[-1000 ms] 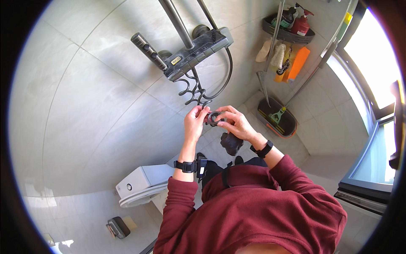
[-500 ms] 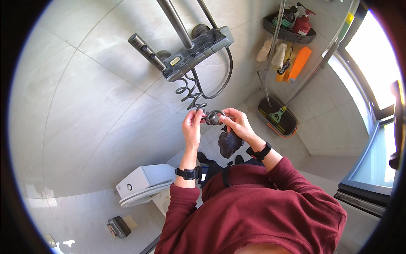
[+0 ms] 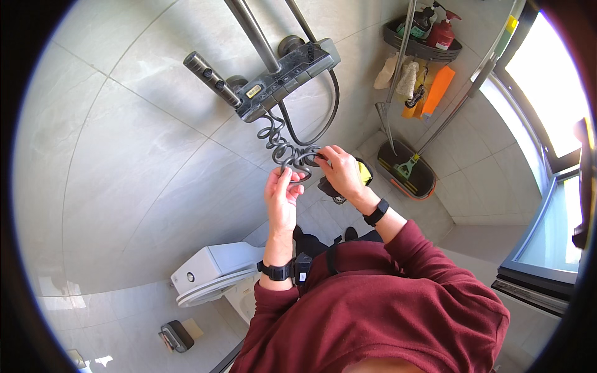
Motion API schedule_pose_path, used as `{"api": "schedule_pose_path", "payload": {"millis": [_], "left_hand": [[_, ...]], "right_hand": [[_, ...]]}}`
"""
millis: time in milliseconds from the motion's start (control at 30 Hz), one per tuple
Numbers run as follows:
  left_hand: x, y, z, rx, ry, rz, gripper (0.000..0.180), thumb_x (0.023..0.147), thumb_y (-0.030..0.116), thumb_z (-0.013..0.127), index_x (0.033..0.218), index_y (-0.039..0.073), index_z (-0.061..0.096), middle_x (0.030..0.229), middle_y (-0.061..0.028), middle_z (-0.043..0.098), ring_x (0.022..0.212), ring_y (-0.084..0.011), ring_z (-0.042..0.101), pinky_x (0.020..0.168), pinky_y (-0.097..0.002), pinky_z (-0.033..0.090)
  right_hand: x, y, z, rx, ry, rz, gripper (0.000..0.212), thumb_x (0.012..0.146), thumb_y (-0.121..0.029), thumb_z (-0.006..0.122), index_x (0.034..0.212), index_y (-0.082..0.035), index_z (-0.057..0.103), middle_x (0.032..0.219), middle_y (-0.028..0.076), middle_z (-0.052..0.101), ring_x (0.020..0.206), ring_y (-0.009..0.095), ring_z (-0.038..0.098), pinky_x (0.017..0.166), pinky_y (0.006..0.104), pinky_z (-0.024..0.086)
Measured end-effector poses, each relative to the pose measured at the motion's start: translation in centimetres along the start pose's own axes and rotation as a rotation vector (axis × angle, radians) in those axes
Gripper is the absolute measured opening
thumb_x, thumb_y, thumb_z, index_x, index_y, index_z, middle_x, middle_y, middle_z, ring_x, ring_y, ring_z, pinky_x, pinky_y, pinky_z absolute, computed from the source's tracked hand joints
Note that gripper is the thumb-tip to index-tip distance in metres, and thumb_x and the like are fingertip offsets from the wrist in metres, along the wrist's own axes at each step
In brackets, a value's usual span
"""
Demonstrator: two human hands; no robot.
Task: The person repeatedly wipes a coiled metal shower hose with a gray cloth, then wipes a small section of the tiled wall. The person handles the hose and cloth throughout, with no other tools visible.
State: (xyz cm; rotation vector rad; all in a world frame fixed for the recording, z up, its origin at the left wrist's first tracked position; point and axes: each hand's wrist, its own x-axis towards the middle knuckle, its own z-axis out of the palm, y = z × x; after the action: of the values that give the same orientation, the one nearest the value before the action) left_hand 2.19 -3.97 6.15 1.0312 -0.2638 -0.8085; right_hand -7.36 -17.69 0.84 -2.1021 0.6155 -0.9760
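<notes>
Head view: pinching loops of coiled hose (image 3: 280, 151) with left hand (image 3: 283, 185) and right hand (image 3: 339, 171), below the left end of shower mixer (image 3: 287, 81).
Best handled gently, loop by loop, without kinking. Inside bucket (image 3: 429, 185), green-headed cleaning tool (image 3: 408, 166); toward corner shelf's (image 3: 429, 52) right edge, red pump bottle (image 3: 442, 35).

The right grip (image 3: 342, 171) partly hides the coiled hose (image 3: 287, 151).

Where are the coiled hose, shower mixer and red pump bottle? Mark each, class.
Coiled hose (image 3: 283, 151), head view: its middle coils.
Shower mixer (image 3: 287, 79), head view: its bar-shaped body.
Red pump bottle (image 3: 441, 35), head view: its body.
</notes>
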Motion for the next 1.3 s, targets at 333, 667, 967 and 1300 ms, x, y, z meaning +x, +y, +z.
{"api": "schedule_pose_path", "payload": {"millis": [333,667,967,1300], "left_hand": [[0.2,0.6,1.6,1.199,-0.166,0.525,0.029,0.095,0.017,0.067,0.120,0.003,0.065,0.113,-0.0093,0.067,0.104,-0.0263,0.061,0.090,-0.0378,0.048],[2.6,-1.5,-3.2,0.887,-0.250,0.326,0.024,0.096,0.004,0.062,0.120,0.000,0.064,0.122,-0.0095,0.066,0.107,-0.0206,0.066,0.088,-0.0318,0.053],[3.2,-5.6,-4.6,0.491,-0.087,0.255,0.022,0.095,-0.005,0.061,0.117,-0.005,0.064,0.127,-0.0136,0.066,0.115,-0.0187,0.064,0.096,-0.0322,0.053],[3.0,-5.5,-4.5,0.402,0.011,0.170,0.018,0.096,0.006,0.067,0.112,0.000,0.063,0.115,-0.0073,0.070,0.101,-0.0105,0.064,0.088,-0.0252,0.051]], "right_hand": [[-1.2,0.9,0.1,0.018,-0.443,-0.102,0.015,0.089,-0.016,0.067,0.089,-0.001,0.066,0.086,0.016,0.063,0.075,0.039,0.065,0.068,0.0478,0.053],[0.1,1.3,-1.6,0.678,-0.406,0.433,0.047,0.090,-0.011,0.072,0.134,-0.001,0.059,0.104,0.005,0.072,0.066,0.005,0.058,0.054,0.0201,0.047],[-1.6,2.3,-1.4,0.666,-0.346,0.625,0.052,0.098,-0.037,0.065,0.131,0.003,0.059,0.100,0.005,0.073,0.056,0.005,0.052,0.051,0.0209,0.043],[-1.7,1.4,0.8,0.461,-0.377,0.499,0.037,0.092,-0.013,0.065,0.125,0.003,0.060,0.088,0.009,0.070,0.057,0.012,0.059,0.052,0.0289,0.048]]}}
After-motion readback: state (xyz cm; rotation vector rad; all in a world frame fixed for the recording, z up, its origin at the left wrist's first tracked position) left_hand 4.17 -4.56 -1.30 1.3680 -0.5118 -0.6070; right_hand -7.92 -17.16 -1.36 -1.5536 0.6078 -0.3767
